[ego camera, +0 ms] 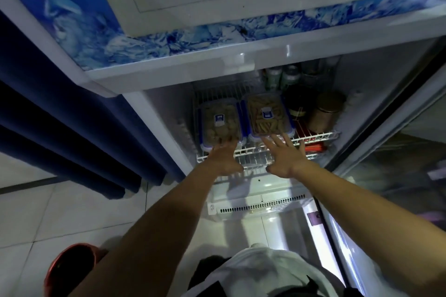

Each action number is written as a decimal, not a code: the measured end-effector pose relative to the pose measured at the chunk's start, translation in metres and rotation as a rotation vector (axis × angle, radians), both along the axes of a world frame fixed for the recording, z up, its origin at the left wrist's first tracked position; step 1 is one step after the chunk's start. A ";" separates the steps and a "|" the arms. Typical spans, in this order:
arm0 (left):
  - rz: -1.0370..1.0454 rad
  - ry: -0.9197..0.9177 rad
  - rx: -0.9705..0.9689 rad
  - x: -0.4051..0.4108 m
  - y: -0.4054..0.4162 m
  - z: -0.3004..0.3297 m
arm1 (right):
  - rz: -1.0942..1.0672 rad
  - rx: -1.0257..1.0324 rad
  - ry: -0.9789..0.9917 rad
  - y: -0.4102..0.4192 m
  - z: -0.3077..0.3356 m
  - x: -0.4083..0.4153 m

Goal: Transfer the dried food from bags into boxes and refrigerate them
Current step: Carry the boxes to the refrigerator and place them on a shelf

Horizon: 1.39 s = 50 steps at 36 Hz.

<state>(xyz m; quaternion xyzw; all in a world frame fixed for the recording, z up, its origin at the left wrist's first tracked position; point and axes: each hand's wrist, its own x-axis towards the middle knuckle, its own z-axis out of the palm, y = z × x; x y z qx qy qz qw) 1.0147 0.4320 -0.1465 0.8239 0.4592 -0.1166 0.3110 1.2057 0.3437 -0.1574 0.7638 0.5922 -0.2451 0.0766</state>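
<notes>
- Two clear rectangular plastic boxes with blue clips already sat side by side on the white wire fridge shelf (321, 134): the left box (220, 123) of round brown pieces, the right box (266, 114) of stick-shaped pieces.
- Your left hand (223, 159) lay flat, fingertips touching the left box's near end.
- Your right hand (286, 155), fingers spread, reached toward the right box at 12 o'clock; contact unclear.
- Filling looked done; judged left: nudging them in and closing the glass fridge door (395, 169) at 3 o'clock.

Dim overall, lit mainly from inside the fridge (241, 79); pale glare on the floor (272, 222) below. Soft, slightly blurred throughout, with strong wide-angle bending at edges.
</notes>
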 end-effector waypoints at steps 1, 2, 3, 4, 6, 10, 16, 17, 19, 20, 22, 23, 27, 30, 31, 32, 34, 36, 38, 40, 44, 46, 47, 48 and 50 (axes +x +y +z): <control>-0.015 -0.048 -0.022 -0.005 0.001 0.002 | -0.005 0.014 -0.003 -0.006 0.002 0.000; -0.030 -0.085 -0.030 -0.010 0.000 0.004 | -0.014 0.031 -0.004 -0.013 0.004 -0.001; -0.049 -0.108 -0.017 -0.015 -0.001 0.005 | -0.030 0.052 -0.002 -0.021 0.007 -0.003; -0.080 -0.114 0.017 -0.020 -0.003 0.006 | -0.055 0.075 0.000 -0.029 0.010 -0.005; -0.174 -0.084 0.111 -0.030 -0.009 0.005 | -0.118 0.126 0.008 -0.049 0.017 -0.011; -0.311 -0.060 0.189 -0.041 -0.031 0.012 | -0.278 0.235 0.000 -0.101 0.040 -0.031; -0.521 -0.195 0.361 -0.031 -0.086 0.029 | -0.513 0.353 -0.033 -0.194 0.085 -0.071; -0.564 -0.219 0.377 -0.025 -0.097 0.032 | -0.552 0.374 -0.052 -0.212 0.094 -0.077; -0.648 -0.263 0.385 -0.011 -0.121 0.038 | -0.626 0.425 -0.096 -0.248 0.112 -0.087; -0.689 -0.280 0.383 -0.002 -0.134 0.043 | -0.664 0.452 -0.120 -0.267 0.122 -0.091; -0.750 -0.317 0.369 0.015 -0.164 0.056 | -0.729 0.495 -0.184 -0.306 0.142 -0.095; -0.775 -0.347 0.370 0.025 -0.178 0.065 | -0.756 0.517 -0.227 -0.325 0.153 -0.095; -0.912 -0.460 0.429 0.066 -0.239 0.111 | -0.882 0.662 -0.403 -0.397 0.198 -0.083; -0.990 -0.525 0.464 0.097 -0.285 0.151 | -0.980 0.708 -0.572 -0.448 0.227 -0.060; -1.014 -0.542 0.484 0.107 -0.300 0.163 | -1.023 0.674 -0.609 -0.463 0.235 -0.052; -1.039 -0.562 0.506 0.116 -0.315 0.175 | -1.068 0.614 -0.631 -0.477 0.241 -0.043; -1.090 -0.602 0.541 0.135 -0.343 0.196 | -1.160 0.471 -0.620 -0.504 0.250 -0.025; -1.124 -0.617 0.567 0.153 -0.369 0.212 | -1.227 0.366 -0.552 -0.525 0.251 -0.011; -1.152 -0.598 0.608 0.172 -0.392 0.223 | -1.243 0.337 -0.459 -0.539 0.245 -0.004; -1.183 -0.561 0.648 0.191 -0.411 0.228 | -1.241 0.424 -0.365 -0.549 0.236 -0.002; -1.216 -0.460 0.661 0.212 -0.432 0.220 | -1.168 0.543 -0.378 -0.555 0.232 -0.005; -1.213 -0.450 0.655 0.211 -0.434 0.213 | -1.108 0.559 -0.385 -0.558 0.233 -0.008; -1.211 -0.461 0.650 0.209 -0.433 0.210 | -1.077 0.553 -0.373 -0.559 0.234 -0.011; -1.215 -0.471 0.637 0.205 -0.429 0.209 | -1.045 0.546 -0.348 -0.560 0.235 -0.014; -1.245 -0.485 0.601 0.192 -0.418 0.209 | -0.971 0.542 -0.257 -0.564 0.240 -0.021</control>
